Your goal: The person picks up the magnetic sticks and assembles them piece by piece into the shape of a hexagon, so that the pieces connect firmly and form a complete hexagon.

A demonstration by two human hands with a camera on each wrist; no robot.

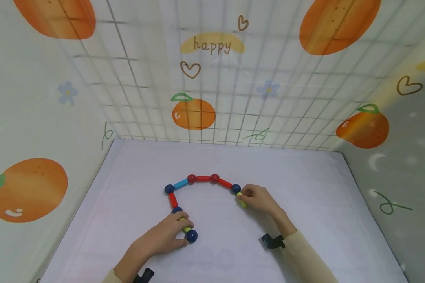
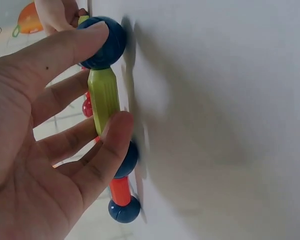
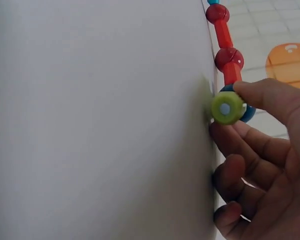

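An arched chain of toy building rods and balls lies on the white table. It has red rods [image 1: 203, 179], a light blue rod [image 1: 180, 184], dark red balls [image 1: 215, 178] and dark blue balls [image 1: 169, 189]. My left hand [image 1: 166, 234] holds the chain's near left end. Its thumb is on the end blue ball [image 2: 104, 44], and the other fingers reach round the yellow-green rod [image 2: 104, 97]. At the chain's right end, my right hand [image 1: 257, 197] pinches another yellow-green rod [image 3: 227, 108] between thumb and fingers. That rod meets a blue ball [image 1: 235, 188]; its free end faces the right wrist camera.
The white tabletop [image 1: 286, 169] runs back to a grid-patterned sheet [image 1: 230, 98] printed with oranges. Similar printed sheets stand at the left and right sides. A dark wrist camera [image 1: 272, 241] is strapped to the right wrist; another [image 1: 145, 276] sits at the left wrist.
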